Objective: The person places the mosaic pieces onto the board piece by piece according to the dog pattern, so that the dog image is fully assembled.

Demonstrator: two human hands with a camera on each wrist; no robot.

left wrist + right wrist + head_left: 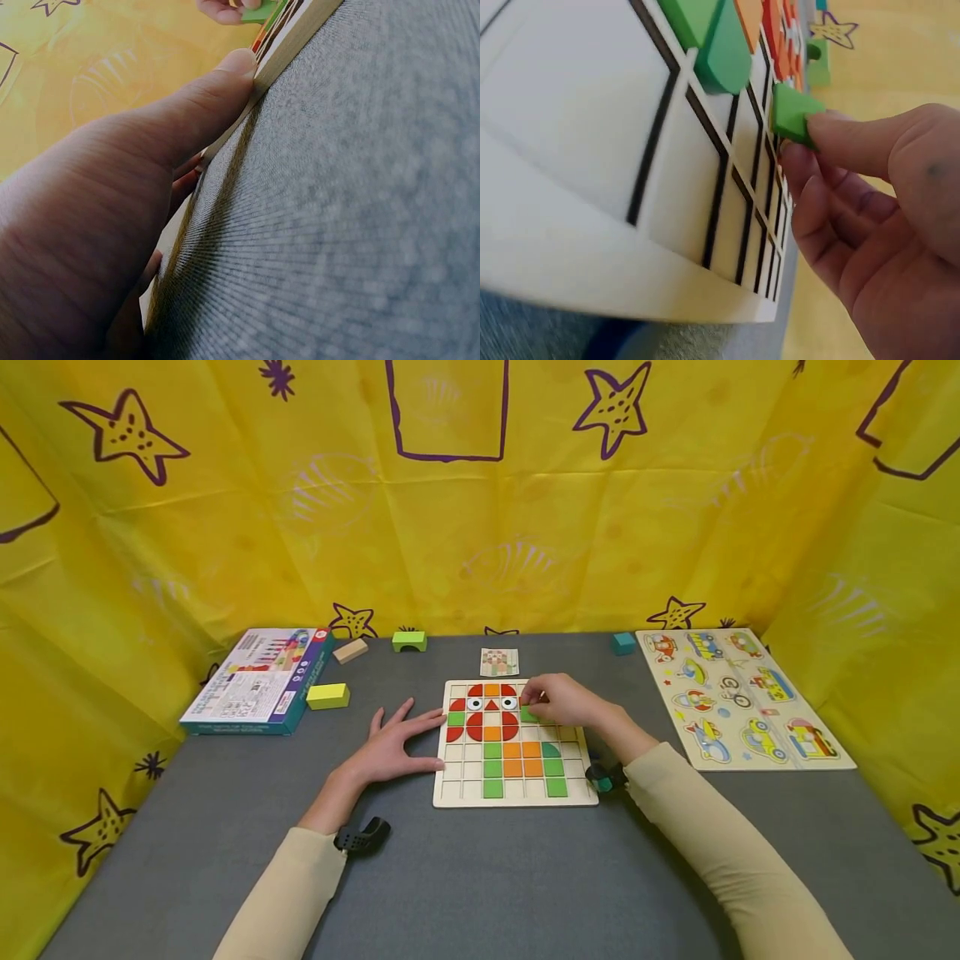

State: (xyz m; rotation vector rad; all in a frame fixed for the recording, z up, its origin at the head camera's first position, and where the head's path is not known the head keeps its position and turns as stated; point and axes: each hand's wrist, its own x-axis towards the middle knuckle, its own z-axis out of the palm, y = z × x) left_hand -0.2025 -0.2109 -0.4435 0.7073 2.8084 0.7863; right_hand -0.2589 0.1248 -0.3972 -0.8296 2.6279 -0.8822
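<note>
A light wooden grid board (465,770) lies on the grey table, with red, orange, green and eye-patterned tiles set in its cells. Over its upper right part, my right hand (566,700) pinches a green square tile (791,112) between thumb and fingers. In the right wrist view, a dark green rounded tile (724,60) sits nearer the camera on the board. My left hand (393,747) lies along the board's left side with fingers spread. Its thumb (217,90) is against the board's edge in the left wrist view.
A small picture card (499,662) lies behind the board. At left are a flat box (255,685), a yellow block (327,696), a plain wooden block (350,650) and a green arch block (409,642). To the right are a teal cube (623,644) and a vehicle picture board (720,722).
</note>
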